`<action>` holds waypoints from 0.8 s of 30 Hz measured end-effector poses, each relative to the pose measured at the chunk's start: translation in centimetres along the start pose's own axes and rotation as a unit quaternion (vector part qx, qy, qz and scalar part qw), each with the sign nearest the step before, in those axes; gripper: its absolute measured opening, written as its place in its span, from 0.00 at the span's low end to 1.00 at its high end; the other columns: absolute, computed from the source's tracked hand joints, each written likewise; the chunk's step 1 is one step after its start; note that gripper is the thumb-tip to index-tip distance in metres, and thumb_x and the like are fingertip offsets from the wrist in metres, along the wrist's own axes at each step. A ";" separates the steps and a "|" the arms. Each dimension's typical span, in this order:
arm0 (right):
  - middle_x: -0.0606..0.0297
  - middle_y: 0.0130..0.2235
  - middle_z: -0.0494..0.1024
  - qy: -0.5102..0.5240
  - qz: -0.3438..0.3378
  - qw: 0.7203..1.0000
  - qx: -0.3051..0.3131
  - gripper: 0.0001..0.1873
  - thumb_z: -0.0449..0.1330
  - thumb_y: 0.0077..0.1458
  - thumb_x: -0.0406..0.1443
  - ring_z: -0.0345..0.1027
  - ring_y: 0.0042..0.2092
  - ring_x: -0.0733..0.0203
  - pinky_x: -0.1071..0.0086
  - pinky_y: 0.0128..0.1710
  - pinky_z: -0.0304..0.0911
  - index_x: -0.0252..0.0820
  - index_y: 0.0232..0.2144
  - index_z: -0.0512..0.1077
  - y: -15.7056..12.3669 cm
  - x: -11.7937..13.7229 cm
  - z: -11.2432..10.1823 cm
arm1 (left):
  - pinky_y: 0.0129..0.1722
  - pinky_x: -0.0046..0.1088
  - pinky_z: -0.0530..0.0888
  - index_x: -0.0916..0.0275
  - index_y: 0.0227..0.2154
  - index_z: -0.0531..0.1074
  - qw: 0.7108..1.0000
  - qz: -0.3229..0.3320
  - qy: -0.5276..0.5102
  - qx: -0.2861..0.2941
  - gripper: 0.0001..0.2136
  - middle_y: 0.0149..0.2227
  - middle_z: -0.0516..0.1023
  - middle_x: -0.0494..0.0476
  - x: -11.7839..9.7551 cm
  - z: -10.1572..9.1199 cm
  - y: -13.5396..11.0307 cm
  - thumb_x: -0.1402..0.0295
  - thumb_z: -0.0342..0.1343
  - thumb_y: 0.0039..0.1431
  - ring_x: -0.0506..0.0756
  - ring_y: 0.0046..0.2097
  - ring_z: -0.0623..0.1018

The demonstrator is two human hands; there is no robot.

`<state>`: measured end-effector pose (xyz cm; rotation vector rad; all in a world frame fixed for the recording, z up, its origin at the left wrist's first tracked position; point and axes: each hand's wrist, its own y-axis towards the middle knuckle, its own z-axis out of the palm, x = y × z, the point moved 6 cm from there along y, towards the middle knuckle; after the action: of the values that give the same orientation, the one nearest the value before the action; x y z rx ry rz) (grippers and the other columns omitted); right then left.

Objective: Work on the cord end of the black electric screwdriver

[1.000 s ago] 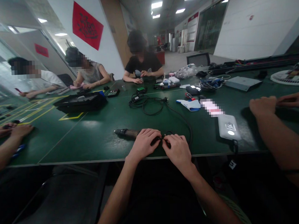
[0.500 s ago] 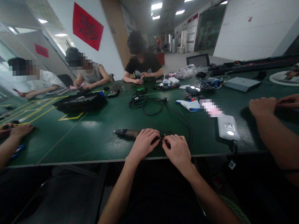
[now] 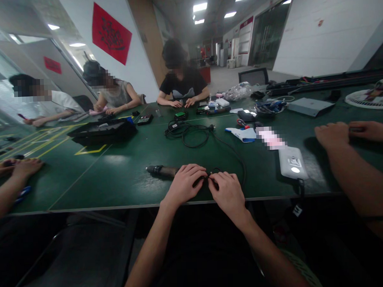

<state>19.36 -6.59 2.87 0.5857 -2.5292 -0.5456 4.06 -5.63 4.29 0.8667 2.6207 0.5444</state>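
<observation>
A dark electric screwdriver (image 3: 162, 171) lies on the green table, its tip toward the left. My left hand (image 3: 187, 182) is closed over its rear end, the palm hiding that part. My right hand (image 3: 227, 192) sits just beside it, fingers pinched on the end of a black cable (image 3: 242, 160). Both sets of fingertips nearly meet over a small dark piece between them; whether the cable and screwdriver are joined there I cannot tell. The cable curves back to a loose coil with a plug (image 3: 213, 127) farther up the table.
A black tray (image 3: 102, 132) stands left of the coil. To the right are a blue-and-white packet (image 3: 242, 134), red-handled tool (image 3: 242, 123) and white power bank (image 3: 292, 162). Co-workers' hands rest at the left (image 3: 26, 167) and right (image 3: 334, 136); several people sit around the table.
My fingertips have shifted very slightly at the small piece between them; the screwdriver stays put. Across the table, a person's hands have moved down to the tabletop.
</observation>
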 end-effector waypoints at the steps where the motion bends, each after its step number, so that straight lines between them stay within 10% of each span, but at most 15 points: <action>1: 0.61 0.41 0.82 0.000 0.001 1.000 0.000 0.11 0.54 0.71 0.35 0.71 0.45 0.55 0.60 0.47 0.55 0.45 0.40 0.77 0.0 0.0 0.0 | 0.58 0.42 0.70 0.54 0.49 0.74 1.000 0.000 -0.001 0.000 0.09 0.55 0.79 0.54 0.0 0.0 0.0 0.69 0.58 0.69 0.58 0.59 0.74; 24: 0.60 0.42 0.82 -0.004 0.002 1.000 -0.002 0.12 0.53 0.72 0.35 0.71 0.45 0.55 0.60 0.47 0.56 0.45 0.40 0.77 -0.1 -0.1 0.0 | 0.56 0.43 0.72 0.56 0.44 0.74 1.000 -0.014 0.001 -0.015 0.04 0.53 0.79 0.55 0.2 -0.1 0.0 0.66 0.59 0.69 0.60 0.57 0.75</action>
<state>19.49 -6.57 2.80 0.5788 -2.5354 -0.5511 3.84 -5.54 4.35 0.8187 2.6165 0.5754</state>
